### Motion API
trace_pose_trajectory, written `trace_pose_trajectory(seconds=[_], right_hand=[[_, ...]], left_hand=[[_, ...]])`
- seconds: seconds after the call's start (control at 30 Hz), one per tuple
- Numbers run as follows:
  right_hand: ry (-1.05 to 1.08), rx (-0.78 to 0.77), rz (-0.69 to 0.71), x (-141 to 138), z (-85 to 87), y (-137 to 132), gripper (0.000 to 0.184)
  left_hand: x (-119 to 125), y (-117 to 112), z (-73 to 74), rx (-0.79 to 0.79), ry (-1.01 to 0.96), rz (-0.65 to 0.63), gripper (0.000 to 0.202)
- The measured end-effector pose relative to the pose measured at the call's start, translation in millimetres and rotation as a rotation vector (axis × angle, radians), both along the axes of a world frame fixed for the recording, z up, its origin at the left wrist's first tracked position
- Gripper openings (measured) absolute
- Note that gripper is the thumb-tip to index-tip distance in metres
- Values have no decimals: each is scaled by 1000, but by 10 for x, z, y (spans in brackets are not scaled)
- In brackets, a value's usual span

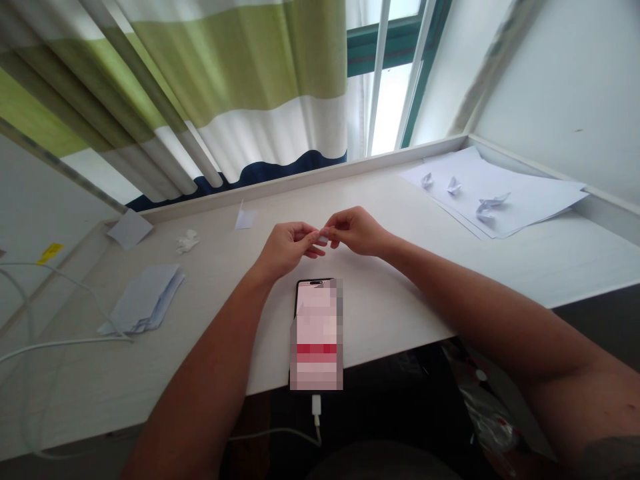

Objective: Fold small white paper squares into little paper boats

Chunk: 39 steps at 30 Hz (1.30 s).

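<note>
My left hand [289, 248] and my right hand [356, 231] meet above the middle of the white desk [400, 293]. Both pinch one small folded piece of white paper [323, 237] between their fingertips. A phone [317, 333] lies on the desk just in front of my hands, its screen lit, with a white charging cable [316, 408] plugged into its near end.
Several small folded paper figures [487, 207] sit on white sheets [520, 193] at the back right. A stack of small paper slips [145, 300], a crumpled scrap [187, 242] and loose slips [130, 229] lie at the left. A white cable [60, 344] runs along the left edge. Curtain and window stand behind.
</note>
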State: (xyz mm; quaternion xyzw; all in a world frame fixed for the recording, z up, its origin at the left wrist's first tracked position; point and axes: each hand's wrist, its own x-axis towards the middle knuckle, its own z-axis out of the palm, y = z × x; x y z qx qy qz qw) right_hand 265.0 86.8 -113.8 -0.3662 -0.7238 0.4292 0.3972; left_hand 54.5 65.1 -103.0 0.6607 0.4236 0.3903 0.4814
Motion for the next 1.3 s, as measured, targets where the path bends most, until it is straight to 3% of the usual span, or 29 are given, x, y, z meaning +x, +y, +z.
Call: trace_pose_trajectory(seconds=[0.17,0.3,0.4,0.57,0.83,1.13,1.3], right_hand=[[106,-81,-172,-48,21,-37,45],[360,-177,-148,-94,63,-84,56],[382,-109,-103,-111,63,-94,56],[237,35,-127,-99,5,-76,51],[329,4,-76,-72,24,-71,52],[375,41,-15,-75,56,-103,46],[305,72,-10,-72,53,-120,45]], left_hand=[[67,-5,-66,217,1,192,35],[155,-31,-121,394,-35,308,32],[166,-25,-142,494,-4,310,27],[125,-17,-114,689,132,319,15],[127,-94,-11,470,41,205,19],[110,-37,-47,425,-77,118,35],[119,-13,-70,426,-79,200,27]])
